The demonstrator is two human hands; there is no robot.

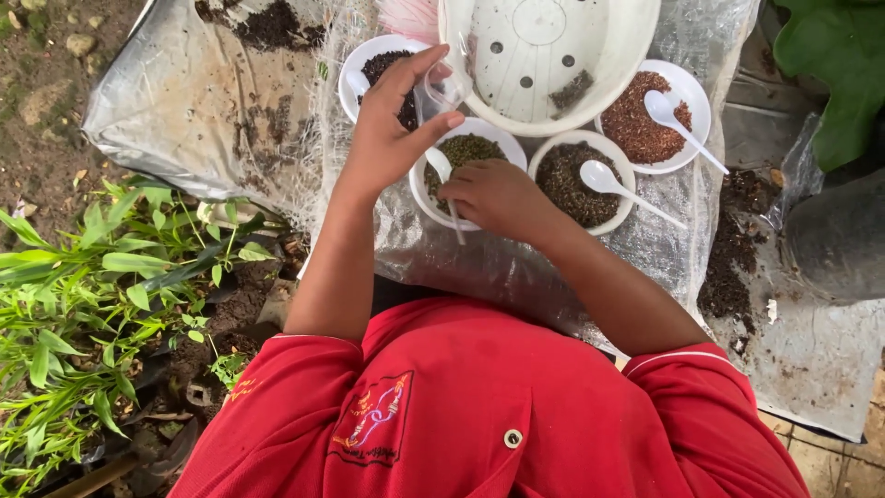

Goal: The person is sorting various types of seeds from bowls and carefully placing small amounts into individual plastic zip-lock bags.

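the right hand (493,195) has its grip closed on the handle of a white plastic spoon (442,177), whose scoop sits in the greenish-brown grains of the middle white bowl (419,189). the hand rests over the near rim of that bowl. the left hand (392,129) has its grip pinched, thumb and fingers, around a small clear plastic cup (444,88), held tilted just above the same bowl and against the rim of the big white planter (636,41). the planter lies farther out, its holed bottom showing with a little dark soil inside.

to the left, partly behind the left hand, a bowl of dark soil (369,57) sits with a spoon in it. to the right of the middle bowl stands a bowl of dark grit (627,198) with its own white spoon, and beyond that a bowl of reddish-brown granules (696,97), spoon leaning out. all of it sits on a clear plastic sheet (664,240) spread on the ground, with spilled soil at the right edge. green leafy plants (83,295) grow at the left.
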